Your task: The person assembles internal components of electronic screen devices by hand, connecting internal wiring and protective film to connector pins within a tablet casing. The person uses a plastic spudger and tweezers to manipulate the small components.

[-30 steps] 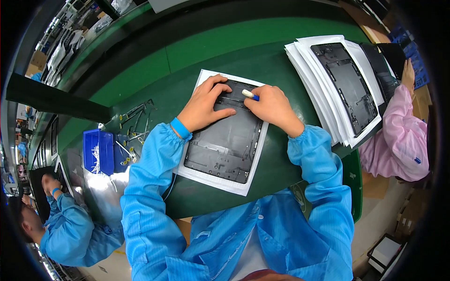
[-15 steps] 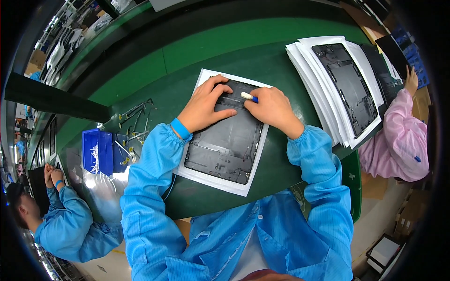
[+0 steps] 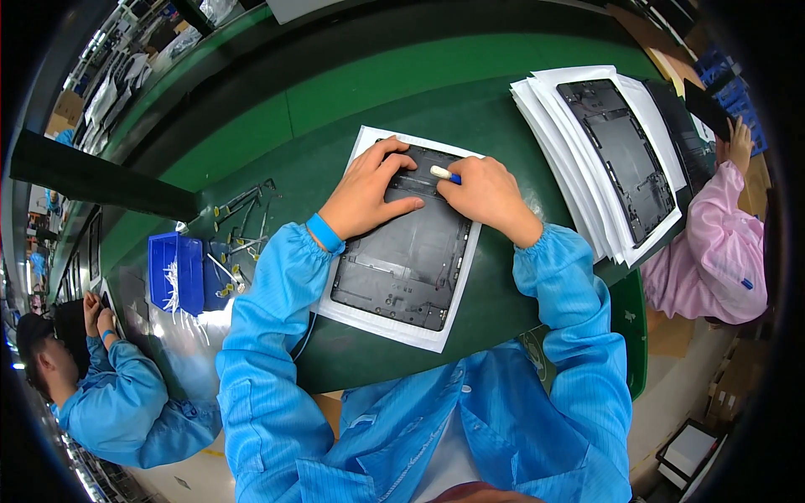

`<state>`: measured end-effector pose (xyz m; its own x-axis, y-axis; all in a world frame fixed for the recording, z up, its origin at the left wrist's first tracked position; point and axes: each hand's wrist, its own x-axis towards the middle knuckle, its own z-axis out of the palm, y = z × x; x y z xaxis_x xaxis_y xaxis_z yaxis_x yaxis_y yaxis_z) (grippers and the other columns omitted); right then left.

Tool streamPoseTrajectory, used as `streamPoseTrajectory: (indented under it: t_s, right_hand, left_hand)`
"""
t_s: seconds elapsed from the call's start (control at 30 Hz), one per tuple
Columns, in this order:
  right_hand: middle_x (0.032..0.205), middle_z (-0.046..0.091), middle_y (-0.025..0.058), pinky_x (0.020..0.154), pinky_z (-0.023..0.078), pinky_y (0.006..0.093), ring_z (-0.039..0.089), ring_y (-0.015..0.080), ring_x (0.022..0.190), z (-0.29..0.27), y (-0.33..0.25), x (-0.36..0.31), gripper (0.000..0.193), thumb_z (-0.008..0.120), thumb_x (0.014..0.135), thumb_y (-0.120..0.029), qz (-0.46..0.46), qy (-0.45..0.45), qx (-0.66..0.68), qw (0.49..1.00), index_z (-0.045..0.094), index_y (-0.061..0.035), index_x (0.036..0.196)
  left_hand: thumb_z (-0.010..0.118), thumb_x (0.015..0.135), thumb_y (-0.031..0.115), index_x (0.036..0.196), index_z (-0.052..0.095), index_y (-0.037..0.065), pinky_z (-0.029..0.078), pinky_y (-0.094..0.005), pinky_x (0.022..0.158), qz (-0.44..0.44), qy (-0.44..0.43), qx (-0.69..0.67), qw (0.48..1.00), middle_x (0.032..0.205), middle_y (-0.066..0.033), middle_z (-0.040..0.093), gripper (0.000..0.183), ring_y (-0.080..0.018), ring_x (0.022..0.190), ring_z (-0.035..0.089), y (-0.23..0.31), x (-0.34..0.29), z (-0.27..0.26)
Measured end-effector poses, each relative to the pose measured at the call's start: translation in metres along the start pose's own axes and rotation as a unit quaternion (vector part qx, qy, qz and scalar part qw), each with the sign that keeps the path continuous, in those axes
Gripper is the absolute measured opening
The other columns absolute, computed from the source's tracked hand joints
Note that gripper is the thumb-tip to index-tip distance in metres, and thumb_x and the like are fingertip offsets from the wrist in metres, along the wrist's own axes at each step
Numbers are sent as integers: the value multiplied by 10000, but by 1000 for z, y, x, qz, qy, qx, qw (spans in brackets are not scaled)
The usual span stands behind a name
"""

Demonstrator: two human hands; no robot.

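Note:
A black tablet back cover (image 3: 402,260) lies on a white sheet (image 3: 369,329) in front of me, its ribbed inner side up. My left hand (image 3: 371,186) rests on its upper left part, thumb and fingers apart, with the fingertips near the top edge. Closed around a blue tool with a rounded white end (image 3: 441,173), my right hand (image 3: 488,194) sits over the cover's upper right. The white end points left and up; the tool's other end is hidden in my grip.
At right stands a stack of white sheets (image 3: 560,159) with another black cover (image 3: 622,155) on top. Left are a blue bin (image 3: 176,272) of white sticks and several thin tools (image 3: 243,210). Co-workers sit on both sides, in blue (image 3: 138,402) and pink (image 3: 708,251).
My hands and the cover stay almost still. At the right, the co-worker's hands and the dark panel have shifted slightly; the left co-worker's head and hands have moved a little.

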<state>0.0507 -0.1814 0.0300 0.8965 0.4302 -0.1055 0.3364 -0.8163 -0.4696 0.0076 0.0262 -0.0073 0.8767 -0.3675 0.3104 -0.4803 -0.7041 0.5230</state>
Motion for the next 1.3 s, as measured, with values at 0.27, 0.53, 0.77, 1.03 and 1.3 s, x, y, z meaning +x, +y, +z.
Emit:
streamPoseTrajectory:
  t_s: [0.27, 0.53, 0.77, 1.03, 1.3]
  right_hand:
    - [841, 698, 182, 778, 542, 444, 676, 356, 847, 0, -2, 0, 287, 596, 772, -292, 11, -10, -10, 1000, 744, -76, 889]
    - [818, 690, 181, 767, 532, 454, 663, 374, 823, -2, -5, 0, 280, 603, 783, -298, 17, -11, -10, 1000, 736, -74, 886]
    - [838, 693, 180, 770, 530, 457, 663, 376, 837, 0, -6, 0, 282, 584, 788, -293, 31, -12, -24, 999, 740, -84, 897]
    - [760, 679, 176, 723, 529, 442, 664, 372, 789, -9, -3, -4, 269, 587, 794, -300, 17, 52, 39, 998, 736, -88, 868]
    - [584, 577, 82, 566, 432, 339, 572, 197, 570, -1, 32, 3, 423, 484, 955, -395, -28, 311, 306, 899, 663, -50, 790]
  left_hand:
    - [781, 752, 311, 1111, 580, 94, 392, -425, 1022, 2, 5, -3, 1000, 1311, -146, 456, 465, -341, 1241, 449, 1, 0, -1]
    - [733, 802, 269, 1119, 643, 166, 368, -448, 1052, 43, -24, 32, 998, 1309, -165, 458, 345, -372, 1285, 410, 4, -1, -4]
    - [725, 805, 245, 1076, 685, 155, 393, -437, 1031, 47, -26, 29, 998, 1279, -141, 486, 288, -347, 1215, 462, 10, -1, -5]
    - [666, 799, 154, 1091, 695, 178, 375, -492, 1053, 70, -2, 56, 996, 1301, -131, 474, 294, -339, 1251, 421, 21, 2, 1]
    - [626, 829, 185, 1213, 637, 292, 192, -657, 1104, 35, -99, 152, 983, 1442, -118, 372, 399, -370, 1388, 273, 37, 5, 3]
